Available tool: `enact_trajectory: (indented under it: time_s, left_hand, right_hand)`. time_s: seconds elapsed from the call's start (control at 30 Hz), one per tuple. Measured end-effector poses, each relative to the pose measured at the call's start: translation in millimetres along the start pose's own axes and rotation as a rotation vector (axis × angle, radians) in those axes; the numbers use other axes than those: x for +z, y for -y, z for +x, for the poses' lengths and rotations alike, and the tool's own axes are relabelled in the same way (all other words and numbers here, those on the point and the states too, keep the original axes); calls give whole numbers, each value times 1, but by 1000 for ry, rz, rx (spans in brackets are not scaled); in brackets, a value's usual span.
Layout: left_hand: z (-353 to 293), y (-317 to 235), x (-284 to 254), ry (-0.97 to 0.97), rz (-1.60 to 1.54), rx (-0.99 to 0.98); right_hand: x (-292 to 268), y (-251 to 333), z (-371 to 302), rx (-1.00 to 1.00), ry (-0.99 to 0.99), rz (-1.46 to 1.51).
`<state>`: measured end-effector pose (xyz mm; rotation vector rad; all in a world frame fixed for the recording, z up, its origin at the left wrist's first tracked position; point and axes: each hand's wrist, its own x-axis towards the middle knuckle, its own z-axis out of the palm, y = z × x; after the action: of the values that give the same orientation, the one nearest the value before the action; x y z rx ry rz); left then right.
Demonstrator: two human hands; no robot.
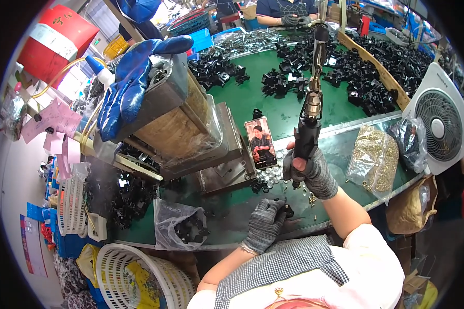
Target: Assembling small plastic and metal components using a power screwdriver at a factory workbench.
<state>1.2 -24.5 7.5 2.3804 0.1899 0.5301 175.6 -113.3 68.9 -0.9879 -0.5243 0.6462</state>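
My right hand, in a grey knit glove with bare fingertips showing, grips a black and metal power screwdriver that hangs upright above the table. Close to the table's front edge, my left hand, also gloved in grey, has its fingers closed around a small black part. Between the two hands and the phone lie loose small silver pieces and a few brass-coloured screws. A phone playing a picture of a person leans against a metal box.
Heaps of black parts cover the far green tabletop. At right are a bag of brass screws and a white fan. Blue gloves drape a metal bin at left; a white basket stands below. A co-worker's gloved hands show beyond.
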Motion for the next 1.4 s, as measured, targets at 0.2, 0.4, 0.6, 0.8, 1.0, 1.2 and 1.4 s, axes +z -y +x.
enact_trajectory:
  time_s: [0.2,0.4,0.6,0.8,1.0,1.2,1.4]
  left_hand:
    - [-2,-2,0,10,3,-2]
    - [-1,-1,5,-9,-6,-17]
    - [-2,-2,5,7,31,-21]
    - [-6,-5,7,-37,59,8]
    - [0,-5,3,-4,24,-22]
    - [3,-4,3,-20,7,4]
    - [-2,-5,5,-3,-11,-43]
  right_hand:
    - [-3,-6,1,26,-13,-13]
    - [-3,-4,1,17,-22,-1]
    - [-3,-2,0,13,-15,16]
    - [-5,6,-6,-1,-4,11]
    - [-7,12,-9,16,-16,-27]
    - [-11,9,-8,-10,-21,-32]
    - [-12,9,-11,-31,-35,2]
